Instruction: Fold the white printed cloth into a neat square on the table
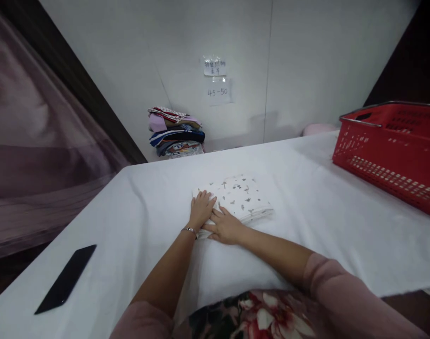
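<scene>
- Folded white cloth with small dark printed motifs (pixel 241 197): lies near the middle of the white-covered worktop (pixel 306 212), straight ahead of me.
- Progress, as I judge it: the cloth is already a compact, layered rectangle with fairly square edges. It sits apart from both the stack and the basket listed below.
- Left hand (pixel 201 207): palm down on the cloth's near left corner, fingers spread. Its grip is apart and clamps nothing. There is a thin bracelet (pixel 190 230) at the wrist.
- Right hand (pixel 224 227): palm down at the cloth's near edge, just beside the left hand. Its grip is likewise flat and apart, and it holds nothing.
- Red slotted plastic basket with metal rim (pixel 387 155): stands on the worktop at the far right, well apart from the cloth. I cannot tell its contents.
- Flat black phone (pixel 66 278): lies near the worktop's left edge.
- Stack of folded multicoloured garments (pixel 175 134): sits at the back, against the wall.
- Two taped paper notes (pixel 218 80): hang on the wall, above and to the right of the stack.
</scene>
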Motion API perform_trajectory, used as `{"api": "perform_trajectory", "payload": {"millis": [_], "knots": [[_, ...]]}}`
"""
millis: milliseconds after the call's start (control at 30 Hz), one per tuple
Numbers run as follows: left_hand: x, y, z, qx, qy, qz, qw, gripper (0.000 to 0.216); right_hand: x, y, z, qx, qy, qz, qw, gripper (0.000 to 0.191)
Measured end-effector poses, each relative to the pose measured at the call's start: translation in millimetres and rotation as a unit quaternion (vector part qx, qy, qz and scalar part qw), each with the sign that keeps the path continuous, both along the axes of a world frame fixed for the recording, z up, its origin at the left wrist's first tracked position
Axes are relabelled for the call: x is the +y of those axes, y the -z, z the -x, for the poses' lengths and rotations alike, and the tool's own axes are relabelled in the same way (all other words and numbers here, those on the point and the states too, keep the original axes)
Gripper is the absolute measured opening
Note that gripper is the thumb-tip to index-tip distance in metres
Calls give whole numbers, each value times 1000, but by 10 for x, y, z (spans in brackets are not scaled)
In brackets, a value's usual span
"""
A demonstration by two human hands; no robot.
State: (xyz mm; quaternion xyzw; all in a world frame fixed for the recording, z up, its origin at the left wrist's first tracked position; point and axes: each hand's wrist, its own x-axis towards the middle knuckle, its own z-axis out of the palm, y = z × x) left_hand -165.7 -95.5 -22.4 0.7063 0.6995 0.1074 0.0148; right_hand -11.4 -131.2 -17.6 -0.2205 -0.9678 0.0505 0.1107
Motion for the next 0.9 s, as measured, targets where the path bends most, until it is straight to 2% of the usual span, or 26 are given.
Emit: {"api": "perform_trajectory", "payload": {"millis": [133, 267, 500, 600, 667, 700, 800, 900], "knots": [[-35, -13, -27, 11, 12, -16, 1000, 39, -59, 26, -210, -7, -7, -2, 1000, 54], [-40, 9, -45, -7, 2, -36, 999, 47, -80, 96, -685, -1, 11, 4, 1000, 51], [-35, 58, -22, -57, 4, -82, 995, 42, -115, 155, -1657, 39, 161, 1, 986, 48], [-43, 64, 3, -100, -2, -122, 987, 36, -135, 179, -1950, 107, 235, 54, 965, 44], [-60, 40, 15, -136, 0, -151, 979, 32, -133, 187, -2074, 182, 301, 118, 929, 37], [-77, 20, 18, -156, 5, -165, 974, 30, -127, 184, -2112, 226, 337, 156, 901, 34], [-194, -47, 21, -196, 37, -199, 960, 30, -94, 133, -2132, 353, 412, 286, 790, 27], [-424, -62, 38, -172, 98, -207, 958, 31, -51, 48, -2057, 422, 416, 414, 691, 24]]}}
